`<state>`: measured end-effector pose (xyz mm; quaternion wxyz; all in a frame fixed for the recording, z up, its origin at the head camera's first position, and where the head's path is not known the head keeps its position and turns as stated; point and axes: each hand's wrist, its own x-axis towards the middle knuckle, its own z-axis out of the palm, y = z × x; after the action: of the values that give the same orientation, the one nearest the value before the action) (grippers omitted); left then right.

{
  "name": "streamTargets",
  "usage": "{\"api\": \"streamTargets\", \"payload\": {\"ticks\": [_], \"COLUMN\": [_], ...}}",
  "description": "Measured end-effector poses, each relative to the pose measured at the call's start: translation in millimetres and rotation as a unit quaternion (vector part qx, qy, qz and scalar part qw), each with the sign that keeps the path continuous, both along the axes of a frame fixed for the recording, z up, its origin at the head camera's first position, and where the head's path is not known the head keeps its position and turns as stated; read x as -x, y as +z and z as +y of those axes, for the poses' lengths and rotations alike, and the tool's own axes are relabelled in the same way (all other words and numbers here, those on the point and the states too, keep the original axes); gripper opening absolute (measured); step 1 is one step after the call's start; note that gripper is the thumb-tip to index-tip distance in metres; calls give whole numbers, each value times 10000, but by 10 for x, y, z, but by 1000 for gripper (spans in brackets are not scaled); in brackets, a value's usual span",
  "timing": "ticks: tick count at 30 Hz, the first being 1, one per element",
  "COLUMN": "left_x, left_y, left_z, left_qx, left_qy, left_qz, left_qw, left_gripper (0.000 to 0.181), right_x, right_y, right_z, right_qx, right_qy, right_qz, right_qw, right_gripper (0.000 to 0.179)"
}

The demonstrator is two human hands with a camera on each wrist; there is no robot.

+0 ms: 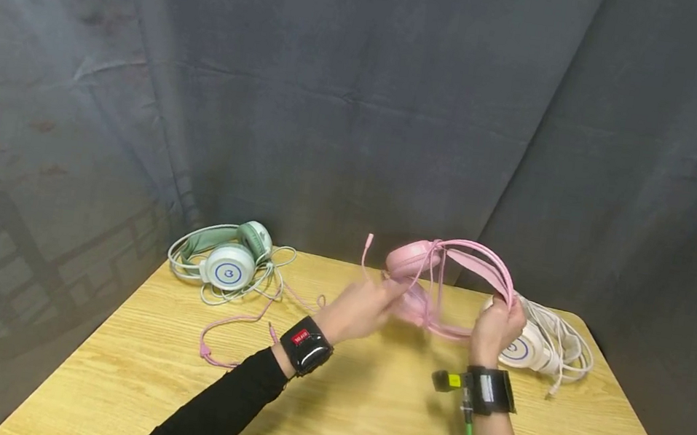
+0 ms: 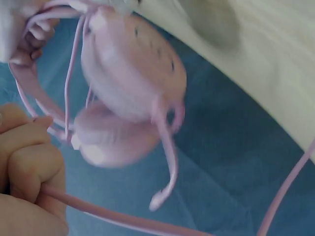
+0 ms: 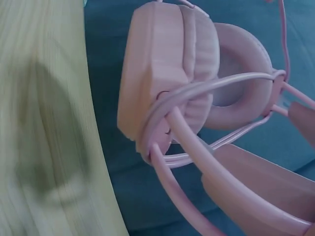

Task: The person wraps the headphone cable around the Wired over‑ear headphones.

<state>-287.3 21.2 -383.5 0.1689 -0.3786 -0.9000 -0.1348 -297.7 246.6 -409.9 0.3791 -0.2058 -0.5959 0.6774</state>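
Note:
A pair of pink headphones (image 1: 412, 259) with a small microphone boom (image 2: 170, 162) is held up over the table. My right hand (image 1: 498, 322) grips its headband (image 3: 236, 189) on the right side. Pink cable (image 3: 216, 81) loops around the band near the ear cups. My left hand (image 1: 359, 311) is left of the ear cups, fingers curled round the pink cable (image 2: 113, 216), as the left wrist view shows. More of that cable (image 1: 236, 319) trails over the table at left. In the right wrist view my right hand is almost wholly out of frame.
Green-and-white headphones (image 1: 230, 264) with a bundled cord lie at the table's back left. White headphones (image 1: 523, 347) with a coiled cable (image 1: 569, 349) lie at the back right, partly behind my right hand. A grey curtain (image 1: 351, 100) hangs behind the wooden table (image 1: 374, 427).

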Motion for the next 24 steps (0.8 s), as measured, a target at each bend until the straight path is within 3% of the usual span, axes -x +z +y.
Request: {"api": "streamTargets", "payload": {"ticks": [6,10,13,18,24], "left_x": [-80,-126,-173,-266,-311], "left_y": [-119,-216,-338,-491,-534], "left_z": [160,240,276,317,363], "left_qx": [-498,-524,-224,119,153], "left_qy": [-112,-227,-270,-186,-115], "left_qz": [83,42,-72,-178,-26], "left_qw": [9987,9984,9994,9996,9998], "left_gripper": [35,28,29,39,50], "right_x": [2,4,-3,-33,-66], "right_y": [-1,11,37,85,103], "right_z": [-56,-73,-62,-10,33], "right_qx": [993,1578,2234,3290,3651], "right_qy": [446,657,883,1280,1587], "right_qz": [465,715,852,1004,1037], "right_qw": [9930,9827,9670,9302,9115], "right_gripper": [28,31,36,40,37]}}
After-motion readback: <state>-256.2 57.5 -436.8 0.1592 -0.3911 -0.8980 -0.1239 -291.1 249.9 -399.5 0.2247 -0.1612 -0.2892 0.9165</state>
